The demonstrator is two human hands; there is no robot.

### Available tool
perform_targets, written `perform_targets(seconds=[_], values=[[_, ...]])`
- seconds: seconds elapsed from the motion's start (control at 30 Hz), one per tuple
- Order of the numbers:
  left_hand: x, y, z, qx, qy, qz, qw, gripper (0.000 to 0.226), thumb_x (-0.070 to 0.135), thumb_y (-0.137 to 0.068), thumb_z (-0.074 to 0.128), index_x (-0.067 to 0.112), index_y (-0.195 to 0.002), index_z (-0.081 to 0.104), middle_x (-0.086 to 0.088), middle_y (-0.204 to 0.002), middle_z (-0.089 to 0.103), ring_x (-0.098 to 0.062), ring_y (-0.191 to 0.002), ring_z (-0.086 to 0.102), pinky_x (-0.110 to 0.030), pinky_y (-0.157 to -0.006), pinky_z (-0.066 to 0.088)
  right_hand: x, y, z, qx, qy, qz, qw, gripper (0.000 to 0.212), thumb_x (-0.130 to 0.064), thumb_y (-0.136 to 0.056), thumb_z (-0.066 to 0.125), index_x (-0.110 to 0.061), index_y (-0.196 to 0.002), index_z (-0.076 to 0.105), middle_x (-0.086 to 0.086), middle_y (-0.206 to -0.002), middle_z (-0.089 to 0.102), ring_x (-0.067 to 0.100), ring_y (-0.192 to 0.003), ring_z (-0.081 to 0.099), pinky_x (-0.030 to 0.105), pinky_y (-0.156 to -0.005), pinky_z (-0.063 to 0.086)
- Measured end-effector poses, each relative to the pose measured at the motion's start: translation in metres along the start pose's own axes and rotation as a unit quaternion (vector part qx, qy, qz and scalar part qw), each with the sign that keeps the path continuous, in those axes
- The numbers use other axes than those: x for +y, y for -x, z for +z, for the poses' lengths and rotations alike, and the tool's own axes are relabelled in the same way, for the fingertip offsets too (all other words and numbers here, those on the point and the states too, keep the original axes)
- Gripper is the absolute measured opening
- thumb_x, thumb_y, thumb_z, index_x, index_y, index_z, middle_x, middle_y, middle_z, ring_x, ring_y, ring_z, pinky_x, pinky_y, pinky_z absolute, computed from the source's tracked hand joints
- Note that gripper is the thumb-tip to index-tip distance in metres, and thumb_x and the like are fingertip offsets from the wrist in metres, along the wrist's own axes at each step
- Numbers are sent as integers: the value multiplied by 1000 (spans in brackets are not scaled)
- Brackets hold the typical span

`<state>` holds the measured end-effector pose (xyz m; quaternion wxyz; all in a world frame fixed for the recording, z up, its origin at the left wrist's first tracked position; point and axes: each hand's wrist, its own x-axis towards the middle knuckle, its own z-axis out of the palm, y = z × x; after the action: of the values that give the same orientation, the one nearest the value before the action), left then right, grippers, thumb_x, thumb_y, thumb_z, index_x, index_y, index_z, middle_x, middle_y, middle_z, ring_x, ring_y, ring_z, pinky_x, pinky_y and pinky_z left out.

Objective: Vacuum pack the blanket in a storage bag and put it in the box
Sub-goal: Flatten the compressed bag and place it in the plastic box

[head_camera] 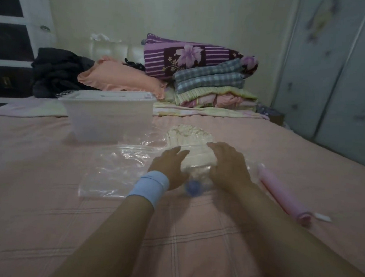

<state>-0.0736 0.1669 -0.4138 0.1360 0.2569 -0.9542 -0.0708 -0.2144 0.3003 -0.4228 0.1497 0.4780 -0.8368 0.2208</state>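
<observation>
A cream blanket (190,139) lies compressed inside a clear plastic storage bag (119,168) on the pink bed. The bag's blue round valve (193,186) shows at its near end, between my wrists. My left hand (169,165), with a light blue wristband, presses against the packed bundle's left side. Its right side and top are covered by my right hand (227,163), fingers spread. A translucent plastic box (107,120) with its lid on stands just behind and to the left of the bag.
A pink hand pump (283,195) lies on the bed right of the bag. Folded quilts (211,84), an orange pillow (121,77) and dark clothes (58,71) are piled at the bed's far end. A wardrobe (337,69) stands on the right, white drawers (19,18) on the left.
</observation>
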Motion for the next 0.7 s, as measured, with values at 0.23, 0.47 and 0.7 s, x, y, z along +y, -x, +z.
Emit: perform_targets(seconds=[0.23, 0.47, 0.7], values=[[54, -8, 56, -58, -87, 5, 995, 104, 57, -79, 66, 47, -148, -11, 7, -161, -11, -32, -149, -5, -65, -113, 13, 49, 26, -30, 71, -76, 374, 921, 48, -18, -88, 54, -6, -133, 41, 19, -132, 49, 41, -117, 57, 42, -90, 47], [47, -6, 42, -28, -51, 13, 998, 80, 35, -80, 63, 48, -142, 14, 5, -155, 15, -30, -139, 24, -56, -104, 37, 69, 19, -41, 56, -258, 338, 903, 14, -18, -86, 61, -13, -76, 70, 3, -74, 69, 30, -85, 67, 28, -66, 44], [54, -1, 38, -38, -42, 25, 998, 84, 42, -71, 68, 47, -138, 19, 6, -149, 21, -29, -132, 30, -52, -96, 46, 51, 22, -14, 171, 132, 11, 976, 45, -3, -73, 67, -15, -116, 66, 13, -108, 62, 35, -92, 60, 39, -73, 43]])
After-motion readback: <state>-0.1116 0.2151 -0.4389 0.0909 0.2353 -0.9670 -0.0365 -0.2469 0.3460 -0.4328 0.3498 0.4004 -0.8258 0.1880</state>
